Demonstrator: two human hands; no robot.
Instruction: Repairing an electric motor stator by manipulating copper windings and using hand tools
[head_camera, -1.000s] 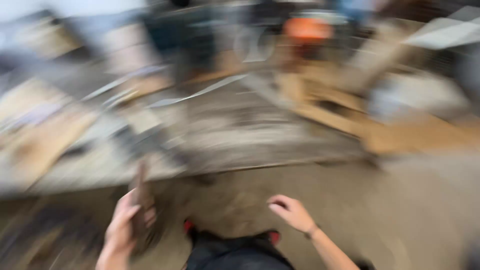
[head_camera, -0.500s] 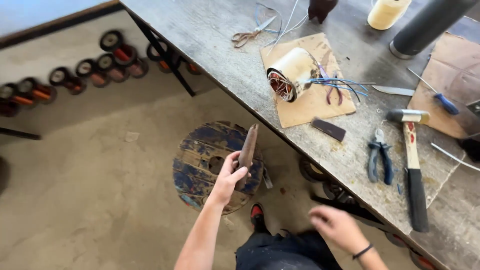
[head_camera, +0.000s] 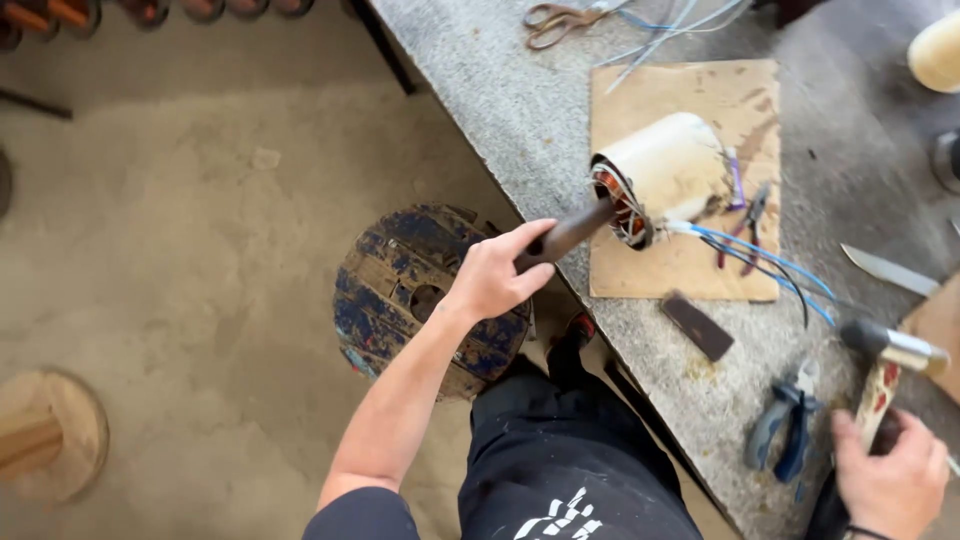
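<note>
My left hand (head_camera: 497, 275) grips a dark brown flat stick (head_camera: 572, 233) whose tip points into the open end of a cream-coloured motor stator (head_camera: 668, 172) with copper windings and blue wires. The stator lies on its side on a cardboard sheet (head_camera: 690, 270) on the grey workbench (head_camera: 500, 110). My right hand (head_camera: 890, 480) closes round the wooden handle of a hammer (head_camera: 885, 365) at the bench's near right.
Blue-handled pliers (head_camera: 785, 425) lie beside the hammer. A dark flat strip (head_camera: 698, 326) and small cutters (head_camera: 745, 222) rest near the cardboard. A knife blade (head_camera: 890, 270) lies to the right, scissors (head_camera: 560, 20) at the far edge. A worn blue wooden spool (head_camera: 400, 290) stands on the floor below.
The view has settled and closed in on the bench. My left hand brought the stick up to the stator's opening. My right hand moved right and took hold of the hammer handle.
</note>
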